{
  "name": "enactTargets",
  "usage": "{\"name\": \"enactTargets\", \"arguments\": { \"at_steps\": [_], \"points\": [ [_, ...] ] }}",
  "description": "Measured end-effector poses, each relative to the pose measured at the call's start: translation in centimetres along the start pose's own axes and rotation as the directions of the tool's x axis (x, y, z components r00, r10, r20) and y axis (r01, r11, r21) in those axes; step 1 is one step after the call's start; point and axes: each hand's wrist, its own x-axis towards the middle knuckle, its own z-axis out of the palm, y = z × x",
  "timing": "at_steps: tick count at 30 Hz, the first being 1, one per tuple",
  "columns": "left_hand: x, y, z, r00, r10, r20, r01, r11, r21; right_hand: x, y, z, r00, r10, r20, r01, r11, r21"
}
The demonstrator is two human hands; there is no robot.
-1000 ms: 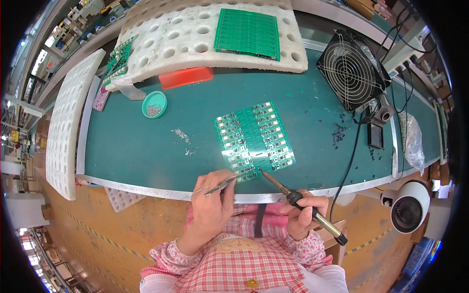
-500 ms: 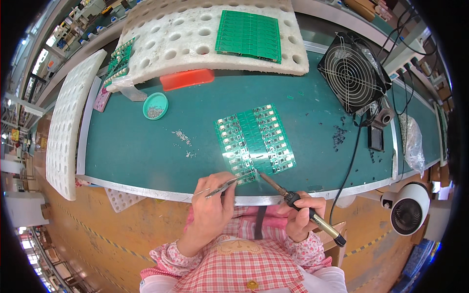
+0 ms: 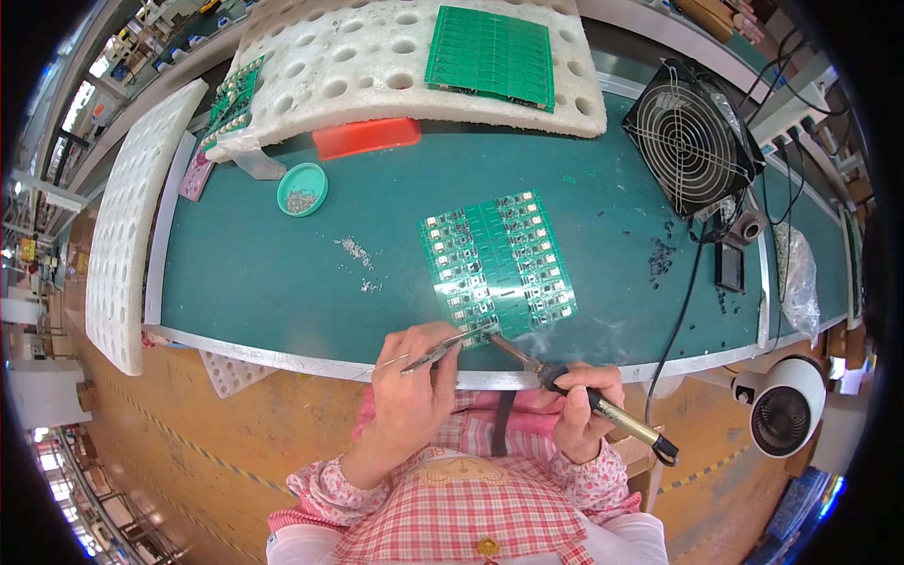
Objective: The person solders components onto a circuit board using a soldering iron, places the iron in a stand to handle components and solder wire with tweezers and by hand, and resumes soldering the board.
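Observation:
A green circuit board panel with rows of small components lies on the teal mat near its front edge. My left hand is closed round metal tweezers, whose points reach the panel's front left corner. A thin wire sticks out from the same hand, and its hold is partly hidden. In my right hand is a soldering iron with a black and gold handle. Its tip meets the panel next to the tweezer points, and pale smoke drifts to the right of it.
A black fan and an iron stand are at the right, with a cable running forward. Small parts lie scattered left of the panel, near a green dish. Behind are a red tray and white foam bearing another panel.
The view has shifted slightly. The iron tip has moved a little left along the front of the panel, and smoke now shows more to its right. Both hands keep their holds.

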Motion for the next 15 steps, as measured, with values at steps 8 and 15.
{"name": "enactTargets", "arguments": {
  "at_steps": [8, 15],
  "points": [
    [0.11, -0.03, 0.03, 1.0, 0.014, -0.016, -0.014, 1.0, -0.01, 0.65, 0.03, 0.64, 0.996, -0.044, 0.074, 0.05, 0.996, -0.08],
    [-0.06, -0.22, 0.03, 1.0, 0.008, -0.009, -0.008, 1.0, -0.009, 0.49, 0.14, 0.7, 0.998, -0.021, 0.064, 0.026, 0.996, -0.084]
  ]
}}
